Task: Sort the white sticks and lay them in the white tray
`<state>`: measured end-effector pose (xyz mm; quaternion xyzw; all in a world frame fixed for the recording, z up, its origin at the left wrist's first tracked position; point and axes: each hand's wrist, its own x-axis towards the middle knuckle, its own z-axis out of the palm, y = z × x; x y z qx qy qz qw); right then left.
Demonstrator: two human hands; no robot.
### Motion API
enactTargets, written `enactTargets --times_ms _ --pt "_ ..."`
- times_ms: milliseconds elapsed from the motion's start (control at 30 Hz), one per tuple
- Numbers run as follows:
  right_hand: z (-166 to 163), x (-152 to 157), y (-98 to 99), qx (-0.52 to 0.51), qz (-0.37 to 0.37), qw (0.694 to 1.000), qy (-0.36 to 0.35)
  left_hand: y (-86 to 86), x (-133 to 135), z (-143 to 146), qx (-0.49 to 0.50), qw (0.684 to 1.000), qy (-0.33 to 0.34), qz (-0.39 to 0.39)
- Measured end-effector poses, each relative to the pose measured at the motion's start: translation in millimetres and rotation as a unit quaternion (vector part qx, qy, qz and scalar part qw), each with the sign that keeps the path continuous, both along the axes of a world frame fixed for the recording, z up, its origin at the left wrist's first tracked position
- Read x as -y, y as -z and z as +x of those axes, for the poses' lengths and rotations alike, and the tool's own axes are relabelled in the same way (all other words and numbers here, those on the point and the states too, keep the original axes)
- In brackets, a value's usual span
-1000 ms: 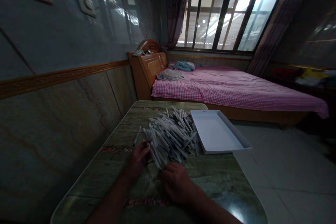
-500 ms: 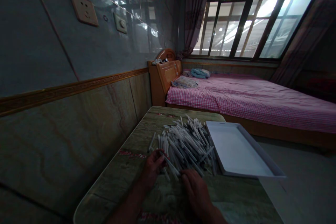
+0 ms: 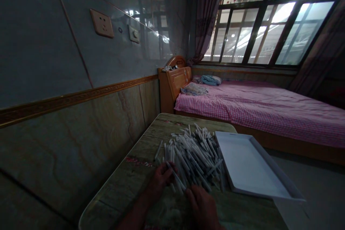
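A heap of slim whitish, pen-like tubes (image 3: pixel 196 151) lies on a wood-patterned table (image 3: pixel 121 187). At its near left edge, my left hand (image 3: pixel 161 178) pinches one slim tube (image 3: pixel 176 176) by its far end, thumb against fingers. That tube slants down to the right, toward my right hand (image 3: pixel 201 201). The fingers of my right hand are closed at the tube's near end, just in front of the heap. Dim light hides the exact fingertip contact. A few more tubes lie under and beside the held one.
Right of the heap, a shallow white tray (image 3: pixel 253 165) reaches past the table's right edge. One loose tube (image 3: pixel 158 150) lies left of the heap. A tiled wall (image 3: pixel 107 129) runs along the left, and a bed (image 3: pixel 242 104) with a pink checked sheet stands beyond the table.
My head view has shifted slightly, so the scene sits lower and further right. Both hands stay at the same tube with almost the same grip.
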<state>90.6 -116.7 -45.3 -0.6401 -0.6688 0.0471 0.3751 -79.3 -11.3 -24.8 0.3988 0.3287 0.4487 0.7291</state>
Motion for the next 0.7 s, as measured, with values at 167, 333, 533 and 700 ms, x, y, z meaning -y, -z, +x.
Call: enactTargets --times_ms 167,333,533,700 --pt "8.1 -2.8 1.3 -0.046 0.007 0.999 -0.003 2.1 -0.2 4.4 -0.04 0.999 -0.019 -0.015" --pt "18.1 -5.1 -10.7 -0.071 0.038 0.996 -0.025 1.8 0.1 7.8 -0.066 0.996 -0.055 -0.034" --pt "19.6 -8.4 -9.5 -0.052 0.05 0.997 -0.021 -2.8 0.7 9.8 -0.08 0.993 -0.071 -0.045" --pt "21.7 -11.0 -6.2 -0.038 0.059 0.997 -0.028 -5.7 1.5 10.9 -0.085 0.993 -0.07 -0.042"
